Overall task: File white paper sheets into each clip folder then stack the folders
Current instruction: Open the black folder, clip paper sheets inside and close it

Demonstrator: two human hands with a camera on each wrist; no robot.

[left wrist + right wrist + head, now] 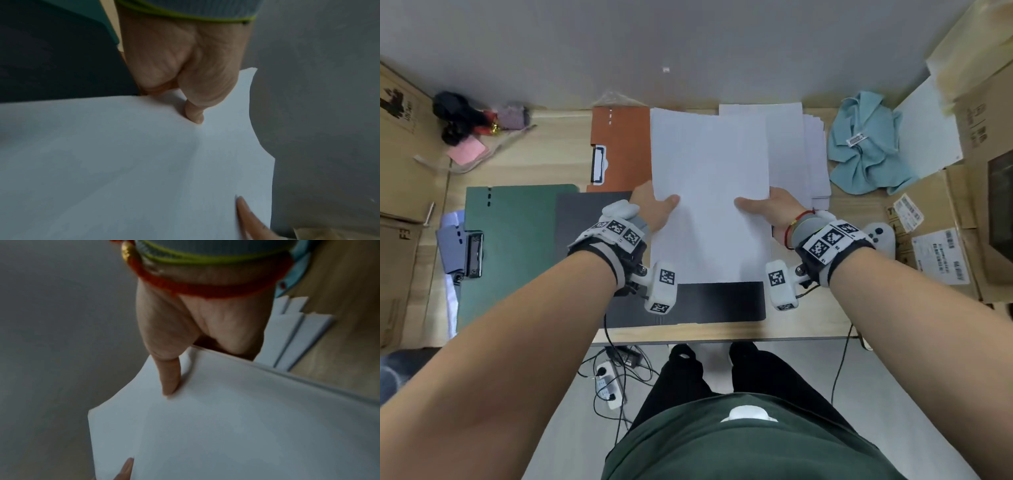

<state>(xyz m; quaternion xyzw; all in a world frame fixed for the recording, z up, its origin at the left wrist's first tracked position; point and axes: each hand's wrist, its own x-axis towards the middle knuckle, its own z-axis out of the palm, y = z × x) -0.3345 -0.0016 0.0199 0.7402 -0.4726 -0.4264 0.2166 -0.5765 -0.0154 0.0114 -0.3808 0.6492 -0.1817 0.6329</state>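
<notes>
Both hands hold a sheaf of white paper sheets [710, 192] lifted over a black clip folder [709, 303] at the table's front middle. My left hand [654, 207] pinches the sheaf's left edge, thumb on top [194, 115]. My right hand [774, 205] pinches the right edge, thumb on top [170, 379]. The sheets [133, 162] [226, 426] fill both wrist views. A brown clip folder [619, 137] lies at the back, a green one [517, 240] at the left over a lavender one [450, 240]. More white sheets [804, 150] lie fanned at the back right.
A light blue cloth [866, 144] lies right of the loose sheets. Cardboard boxes [962, 205] crowd the right side and another box [397, 154] the left. Small dark and pink items [469, 126] sit at the back left. A white controller [881, 236] rests near my right wrist.
</notes>
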